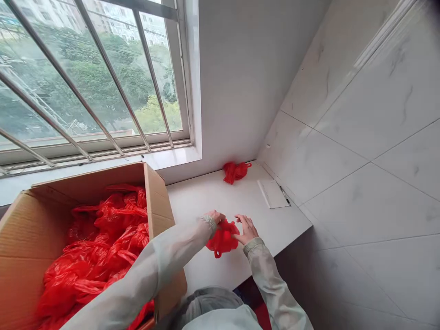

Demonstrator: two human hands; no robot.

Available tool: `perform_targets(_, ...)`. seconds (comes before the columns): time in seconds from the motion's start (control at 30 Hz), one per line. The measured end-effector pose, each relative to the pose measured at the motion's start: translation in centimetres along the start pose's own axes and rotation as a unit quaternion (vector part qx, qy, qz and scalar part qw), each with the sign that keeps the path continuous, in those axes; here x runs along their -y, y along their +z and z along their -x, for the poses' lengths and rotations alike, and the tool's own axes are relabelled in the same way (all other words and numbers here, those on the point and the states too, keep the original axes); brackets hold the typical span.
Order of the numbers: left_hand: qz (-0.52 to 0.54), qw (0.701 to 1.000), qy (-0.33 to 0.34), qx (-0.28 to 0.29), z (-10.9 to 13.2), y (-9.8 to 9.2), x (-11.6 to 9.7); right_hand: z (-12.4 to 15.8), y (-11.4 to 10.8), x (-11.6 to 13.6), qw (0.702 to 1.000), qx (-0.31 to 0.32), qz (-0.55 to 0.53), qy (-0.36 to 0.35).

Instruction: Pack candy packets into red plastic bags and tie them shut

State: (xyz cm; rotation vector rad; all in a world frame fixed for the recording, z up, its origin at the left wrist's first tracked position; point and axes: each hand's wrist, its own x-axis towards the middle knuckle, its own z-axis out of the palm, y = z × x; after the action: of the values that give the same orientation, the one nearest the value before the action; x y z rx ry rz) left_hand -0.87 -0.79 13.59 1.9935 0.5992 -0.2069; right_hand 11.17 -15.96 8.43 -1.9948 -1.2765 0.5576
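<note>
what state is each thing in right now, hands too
Cardboard box: open at the top
Red bags in the box: crumpled, heaped together
Red bag between the hands: bunched up, on the table
Red bag by the wall: crumpled
White pad: lying flat
Left hand: at the bag, grip unclear
Right hand: open, fingers spread

At lower left, a matt, plain cardboard box [161, 197] holds crinkled red bags [106, 243] of thin, glossy plastic film. The red bag [224, 239] at lower centre looks like similar plastic. The worktop [192, 201] is smooth, with a low sheen. Upper left — shiny metal bars [153, 78] before clear glass [80, 68]. Right — smooth, faintly glossy wall tiles [395, 192]. Sleeves [130, 275], lower centre: thin, sheer cloth.
</note>
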Motion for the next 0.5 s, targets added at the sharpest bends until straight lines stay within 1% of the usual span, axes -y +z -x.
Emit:
perform_targets(0.03,-0.011,1.0,-0.012,0.006,-0.5,0.1,0.5,-0.1,0.2,-0.8,1.0,0.007,-0.002,0.015)
perform_targets(0.1,-0.073,0.997,-0.029,0.022,-1.4,0.2,1.3,-0.6,0.8,-2.0,0.999,0.029,-0.009,0.042)
perform_targets(0.2,-0.111,0.992,-0.059,0.011,-1.8,0.1,2.5,-1.2,1.1,-3.3,0.996,0.039,-0.003,0.075)
perform_targets(0.3,-0.133,0.986,-0.095,-0.024,-0.9,-0.9,3.8,-1.6,-0.2,-4.8,0.994,0.03,0.016,0.104)
perform_targets(0.4,-0.153,0.98,-0.121,-0.04,0.0,-1.7,4.7,-2.0,-2.0,-6.1,0.993,0.051,0.026,0.105)
perform_targets(0.5,-0.174,0.977,-0.12,-0.038,-0.5,-1.1,4.5,-2.7,-2.4,-6.6,0.992,0.09,0.023,0.082)
